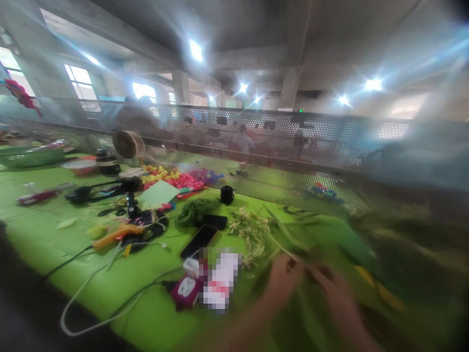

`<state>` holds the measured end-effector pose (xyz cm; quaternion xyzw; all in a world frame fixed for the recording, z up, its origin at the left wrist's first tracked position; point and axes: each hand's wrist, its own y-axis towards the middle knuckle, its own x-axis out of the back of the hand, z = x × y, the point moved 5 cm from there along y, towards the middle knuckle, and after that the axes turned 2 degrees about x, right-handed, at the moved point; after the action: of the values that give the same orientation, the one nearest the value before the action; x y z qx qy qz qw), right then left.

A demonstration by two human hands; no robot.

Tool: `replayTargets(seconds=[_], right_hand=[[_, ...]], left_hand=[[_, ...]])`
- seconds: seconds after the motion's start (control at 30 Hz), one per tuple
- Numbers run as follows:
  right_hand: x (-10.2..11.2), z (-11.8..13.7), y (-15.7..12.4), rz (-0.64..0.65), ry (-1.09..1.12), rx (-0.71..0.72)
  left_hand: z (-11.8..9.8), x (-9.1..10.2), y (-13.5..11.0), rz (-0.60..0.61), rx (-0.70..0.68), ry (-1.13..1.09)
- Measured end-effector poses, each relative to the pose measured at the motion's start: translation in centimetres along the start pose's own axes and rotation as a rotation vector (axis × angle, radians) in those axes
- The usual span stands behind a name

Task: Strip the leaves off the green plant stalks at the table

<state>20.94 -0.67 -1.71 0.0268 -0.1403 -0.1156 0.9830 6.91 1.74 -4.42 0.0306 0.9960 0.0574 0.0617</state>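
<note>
Both my hands are low at the bottom right, smeared by motion. My left hand and my right hand meet over a thin green stem or leaf strip that runs up-left toward a pile of pale artificial flowers. Their fingers seem pinched near the stem, but the blur hides the grip. Green leafy material lies under and right of my hands on the bright green table.
A black phone, a pink charger with white cables, an orange glue gun, a green wire coil, a black cup, bright flower heaps and a small fan crowd the left. A perforated metal screen closes the far edge.
</note>
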Motion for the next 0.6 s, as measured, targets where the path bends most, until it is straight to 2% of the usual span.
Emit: replayTargets(seconds=[0.1,0.37,0.47,0.6], right_hand=[[-0.7,-0.9,0.3,0.07,0.004,-0.071],[-1.3,-0.6,0.6,0.215,0.065,-0.048],[-1.2,-0.6,0.7,0.192,0.059,-0.023],[-0.8,-0.6,0.9,0.135,0.047,-0.007]], left_hand=[[0.7,0.5,0.5,-0.006,-0.033,0.052],[1.3,0.9,0.9,0.123,0.033,0.024],[1.7,1.0,1.2,0.177,0.056,0.066],[1.9,1.8,1.7,0.119,0.062,0.144]])
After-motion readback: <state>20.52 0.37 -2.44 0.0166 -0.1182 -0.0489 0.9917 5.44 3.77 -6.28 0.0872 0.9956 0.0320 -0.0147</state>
